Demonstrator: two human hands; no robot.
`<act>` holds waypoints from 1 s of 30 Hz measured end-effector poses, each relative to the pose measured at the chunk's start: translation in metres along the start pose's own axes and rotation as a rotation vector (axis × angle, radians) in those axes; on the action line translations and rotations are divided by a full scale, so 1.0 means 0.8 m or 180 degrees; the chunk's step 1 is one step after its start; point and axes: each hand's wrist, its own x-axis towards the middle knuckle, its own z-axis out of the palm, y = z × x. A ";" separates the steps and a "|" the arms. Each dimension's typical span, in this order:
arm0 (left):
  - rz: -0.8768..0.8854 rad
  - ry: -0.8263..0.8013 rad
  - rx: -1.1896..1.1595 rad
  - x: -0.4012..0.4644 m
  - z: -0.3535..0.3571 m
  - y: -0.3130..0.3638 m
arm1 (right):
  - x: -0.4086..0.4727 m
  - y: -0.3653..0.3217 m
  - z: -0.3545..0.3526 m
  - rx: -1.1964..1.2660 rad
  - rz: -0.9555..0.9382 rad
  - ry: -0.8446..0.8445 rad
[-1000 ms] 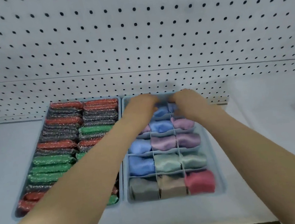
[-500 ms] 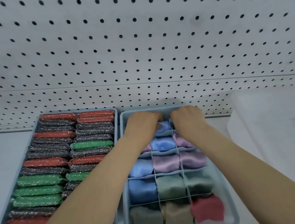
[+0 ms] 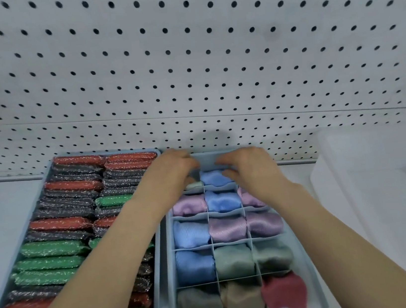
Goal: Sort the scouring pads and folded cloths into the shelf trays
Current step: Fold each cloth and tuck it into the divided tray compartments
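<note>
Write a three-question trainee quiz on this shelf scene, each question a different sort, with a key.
1. True or false: the red cloth sits in the nearest row of the divided tray.
2. Multiple choice: the scouring pads lie in the tray that is A) left of the cloth tray, B) right of it, C) behind it.
3. Fill in: the left hand and right hand are both at the tray's ____ row, on either side of a blue cloth.

Key: 1 true; 2 A; 3 farthest.
</note>
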 end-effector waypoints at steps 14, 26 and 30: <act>-0.0459 -0.0816 0.0915 0.003 -0.001 0.013 | 0.017 -0.014 0.015 -0.0388 -0.0130 -0.0482; -0.0236 -0.0779 0.1729 0.007 0.000 0.023 | 0.018 -0.020 0.011 -0.0150 -0.0194 -0.0619; -0.0279 -0.0624 0.1832 0.010 0.009 0.026 | 0.019 -0.021 0.015 -0.0078 -0.0179 -0.0472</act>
